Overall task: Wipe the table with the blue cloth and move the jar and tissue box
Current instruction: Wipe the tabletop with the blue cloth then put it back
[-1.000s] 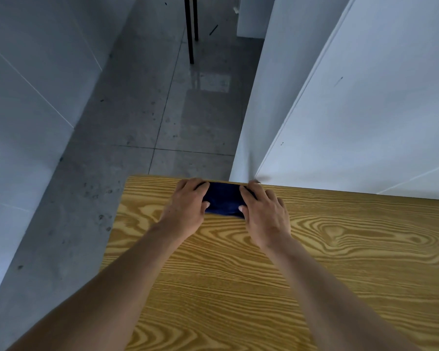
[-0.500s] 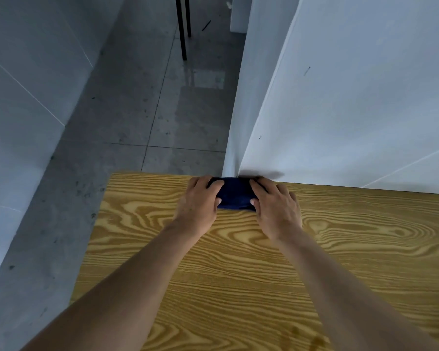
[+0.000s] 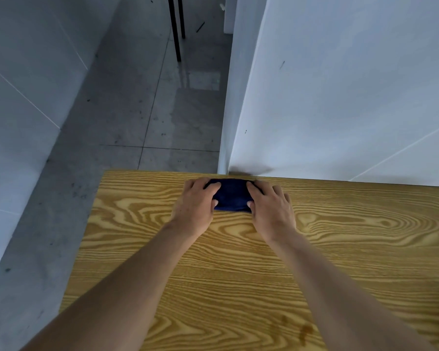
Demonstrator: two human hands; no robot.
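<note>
Just behind blue cloth (image 3: 231,196), white wall (image 3: 340,102)

One wide-angle camera, worn on the person's head, looks forward and steeply down over the wooden table (image 3: 238,287) from its near side. The forearms (image 3: 127,287) enter from the bottom edge, near the lens. The left hand (image 3: 198,206) and right hand (image 3: 271,211) sit near frame centre. Beyond the table's far edge, grey floor (image 3: 137,110) and a white wall (image 3: 340,97) fill the upper half.
</note>
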